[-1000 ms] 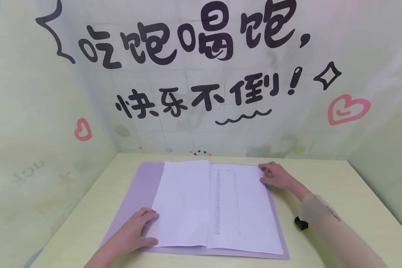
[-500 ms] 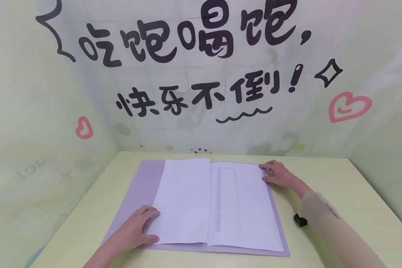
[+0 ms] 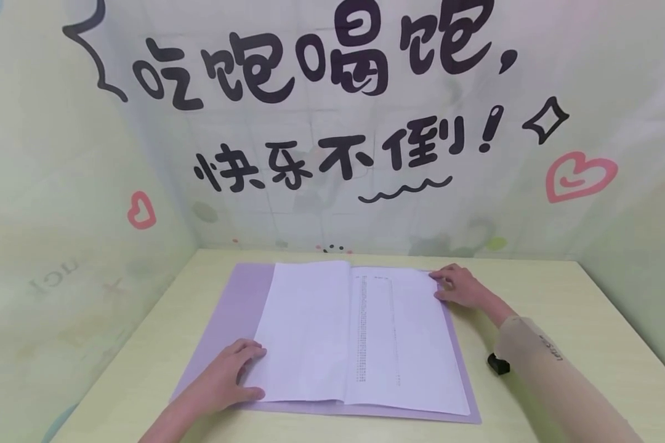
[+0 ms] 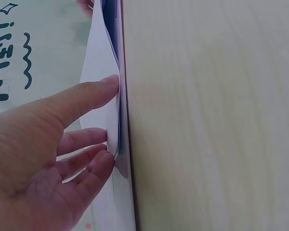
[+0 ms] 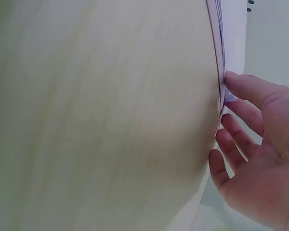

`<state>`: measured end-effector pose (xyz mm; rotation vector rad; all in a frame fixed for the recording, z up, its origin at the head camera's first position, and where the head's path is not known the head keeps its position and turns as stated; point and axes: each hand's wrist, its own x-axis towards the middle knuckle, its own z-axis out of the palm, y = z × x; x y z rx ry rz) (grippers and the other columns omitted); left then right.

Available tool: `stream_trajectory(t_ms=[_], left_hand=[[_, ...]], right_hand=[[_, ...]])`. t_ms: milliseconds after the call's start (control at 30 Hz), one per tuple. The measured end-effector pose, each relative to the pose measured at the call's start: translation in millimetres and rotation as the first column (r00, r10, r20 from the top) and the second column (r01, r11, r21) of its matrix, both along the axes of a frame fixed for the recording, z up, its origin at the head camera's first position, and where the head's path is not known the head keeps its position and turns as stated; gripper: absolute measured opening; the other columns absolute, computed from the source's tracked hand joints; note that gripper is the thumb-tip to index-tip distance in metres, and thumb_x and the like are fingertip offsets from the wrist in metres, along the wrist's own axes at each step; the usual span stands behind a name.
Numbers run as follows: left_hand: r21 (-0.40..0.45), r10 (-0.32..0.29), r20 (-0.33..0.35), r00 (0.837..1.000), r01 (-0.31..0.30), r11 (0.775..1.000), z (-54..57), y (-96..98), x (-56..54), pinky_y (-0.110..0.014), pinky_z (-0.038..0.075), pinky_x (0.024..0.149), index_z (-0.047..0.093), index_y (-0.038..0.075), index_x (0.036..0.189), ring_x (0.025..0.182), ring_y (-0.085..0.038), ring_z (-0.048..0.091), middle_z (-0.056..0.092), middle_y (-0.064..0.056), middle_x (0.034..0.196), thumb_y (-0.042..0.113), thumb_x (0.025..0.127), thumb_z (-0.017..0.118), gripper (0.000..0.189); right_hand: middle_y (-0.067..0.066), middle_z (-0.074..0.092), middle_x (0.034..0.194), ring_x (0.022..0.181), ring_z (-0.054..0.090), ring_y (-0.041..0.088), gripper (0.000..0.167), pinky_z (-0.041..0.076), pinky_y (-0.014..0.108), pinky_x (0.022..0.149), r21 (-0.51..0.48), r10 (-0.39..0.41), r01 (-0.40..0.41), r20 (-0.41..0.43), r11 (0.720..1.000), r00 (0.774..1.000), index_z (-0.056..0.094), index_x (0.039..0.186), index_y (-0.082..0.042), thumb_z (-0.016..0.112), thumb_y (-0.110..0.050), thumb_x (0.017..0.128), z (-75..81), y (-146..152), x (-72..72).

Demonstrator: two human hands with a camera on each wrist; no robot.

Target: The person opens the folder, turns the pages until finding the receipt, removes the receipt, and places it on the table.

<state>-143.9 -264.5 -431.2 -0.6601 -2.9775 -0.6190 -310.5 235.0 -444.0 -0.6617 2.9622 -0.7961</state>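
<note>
An open booklet of white sheets (image 3: pixel 305 332) lies on a purple cover (image 3: pixel 244 289); its right page (image 3: pixel 421 344) bears a printed list. My left hand (image 3: pixel 221 378) rests at the left page's lower outer edge, thumb and fingers spread apart. In the left wrist view, the thumb (image 4: pixel 94 96) lies on the paper, fingertips close by. My right hand (image 3: pixel 462 289) touches the upper outer corner of the right page, index finger and thumb apart. The right wrist view has its thumb (image 5: pixel 250 86) at the sheet edges, the other fingers loosely bent along the table.
The pale wood table (image 3: pixel 560 307) carries the booklet. A small black object (image 3: pixel 499 364) lies beside the right sleeve (image 3: pixel 554 369). Behind stands a white backdrop (image 3: pixel 332 227) with black lettering and pink hearts, with side panels at left and right.
The view has shifted very slightly. Both hands stay where they were on the booklet, and the pages lie the same.
</note>
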Motion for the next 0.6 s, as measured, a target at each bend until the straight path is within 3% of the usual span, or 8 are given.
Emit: stream_trajectory(t_ms=[267, 467, 600], left_hand=[[-0.009, 0.015, 0.014, 1.0, -0.015, 1.0, -1.0, 2.4, 0.2, -0.05, 0.05, 0.099, 0.063, 0.003, 0.123, 0.114, -0.032, 0.06, 0.061, -0.008, 0.124, 0.029, 0.067, 0.088, 0.066], [-0.007, 0.001, -0.02, 1.0, -0.001, 1.0, -2.4, 1.6, -0.4, -0.049, 0.05, 0.098, 0.064, 0.003, 0.123, 0.113, -0.031, 0.06, 0.061, -0.008, 0.124, 0.031, 0.067, 0.088, 0.067], [-0.015, -0.004, -0.014, 1.0, 0.003, 1.0, -0.7, 1.1, -1.2, -0.048, 0.051, 0.097, 0.064, 0.003, 0.123, 0.112, -0.03, 0.06, 0.061, -0.007, 0.124, 0.032, 0.067, 0.089, 0.067]], right_hand=[[0.029, 0.061, 0.125, 0.115, 0.052, 0.047, 0.047, 0.039, 0.062, 0.101, -0.009, -0.019, 0.019, -0.06, 1.0, 0.998, 0.06, 0.129, 0.003, 0.072, -0.011, 0.086, 2.5, -3.6, 3.0], [0.024, 0.067, 0.115, 0.107, 0.063, 0.038, 0.05, 0.052, 0.051, 0.096, -0.166, -0.066, 0.077, 0.068, 0.983, 0.995, 0.054, 0.134, 0.003, 0.07, -0.005, 0.088, 6.2, -4.5, 2.9], [0.024, 0.067, 0.111, 0.103, 0.066, 0.035, 0.05, 0.056, 0.039, 0.087, -0.263, -0.068, 0.091, 0.096, 0.96, 0.993, 0.054, 0.135, 0.001, 0.07, -0.003, 0.088, 7.7, -2.9, 3.1]])
